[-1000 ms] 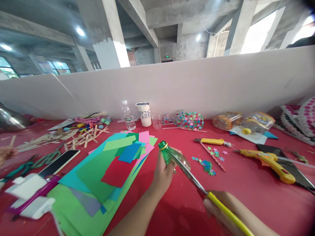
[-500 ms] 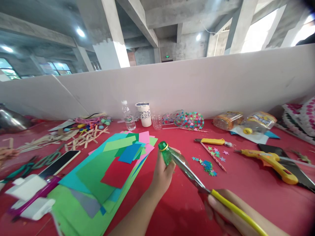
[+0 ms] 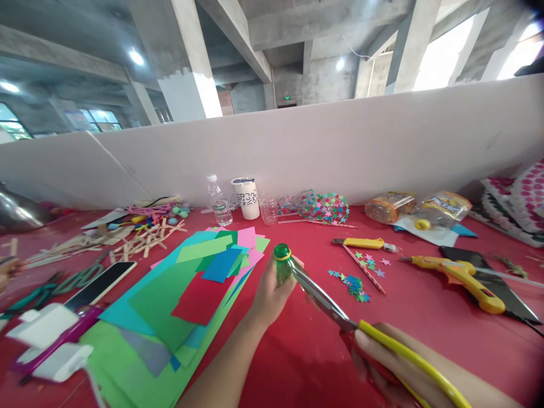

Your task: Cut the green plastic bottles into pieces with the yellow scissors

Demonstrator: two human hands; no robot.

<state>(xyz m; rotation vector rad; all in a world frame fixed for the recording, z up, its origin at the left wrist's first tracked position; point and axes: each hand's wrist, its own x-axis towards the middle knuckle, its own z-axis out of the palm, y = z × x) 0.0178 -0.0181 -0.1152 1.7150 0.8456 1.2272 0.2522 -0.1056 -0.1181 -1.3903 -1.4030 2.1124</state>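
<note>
In the middle of the view, my left hand [image 3: 272, 297] is closed round a green plastic bottle neck [image 3: 282, 262] with a yellow ring below its green cap. My right hand [image 3: 382, 351] grips a pair of scissors [image 3: 323, 297] with yellow and red handles. The metal blades point up and left, and their tips touch or overlap the bottle neck just below the ring. How far the blades are apart is hard to make out. My fingers hide the lower part of the green piece.
Coloured paper sheets [image 3: 161, 306] lie to the left, beside a phone [image 3: 102, 283]. A yellow glue gun [image 3: 463, 275], a utility knife [image 3: 365, 243] and star cutouts [image 3: 355, 286] are to the right. Along the white partition [image 3: 297, 147] stand a water bottle [image 3: 220, 204] and a cup [image 3: 247, 198].
My left hand with the green bottle neck has shifted slightly left. The scissors and my right hand have moved a little left too, and the camera view has turned slightly.
</note>
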